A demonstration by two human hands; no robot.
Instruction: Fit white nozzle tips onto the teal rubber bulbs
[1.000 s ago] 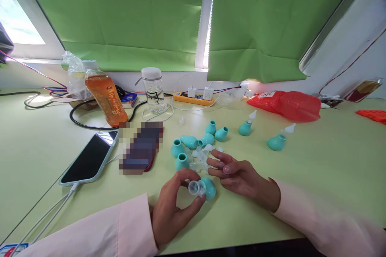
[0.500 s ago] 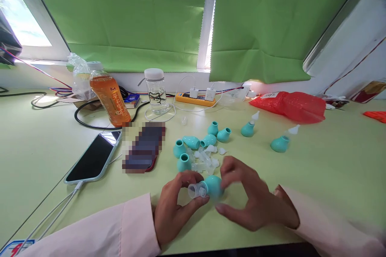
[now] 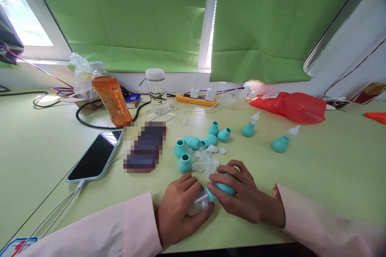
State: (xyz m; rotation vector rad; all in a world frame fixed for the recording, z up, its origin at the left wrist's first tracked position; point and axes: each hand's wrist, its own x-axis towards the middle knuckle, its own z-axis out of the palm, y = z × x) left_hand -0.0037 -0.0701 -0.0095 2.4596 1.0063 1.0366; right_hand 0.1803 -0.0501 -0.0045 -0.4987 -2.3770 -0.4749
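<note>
My left hand [image 3: 182,211] is closed on a clear plastic tube [image 3: 201,200]. The tube meets the neck of a teal rubber bulb [image 3: 224,188], and my right hand [image 3: 244,194] wraps its fingers over that bulb. How deep the tube sits in the neck is hidden by my fingers. Just beyond my hands lies a heap of clear and whitish plastic parts [image 3: 206,158]. Several loose teal bulbs [image 3: 184,162] surround this heap. Farther right stand two bulbs with white nozzles, a nearer one [image 3: 280,144] and a farther one [image 3: 248,129].
On the left lie a light-cased phone [image 3: 95,156] with cables and a blurred dark phone [image 3: 146,148]. At the back are an orange drink bottle [image 3: 113,100], a clear jar [image 3: 157,92], an orange power strip [image 3: 196,99] and a red plastic bag [image 3: 292,106].
My right hand has closed around the bulb, where its fingers were spread beside it before. Bulb and tube have shifted slightly right, and my left hand has turned over the tube.
</note>
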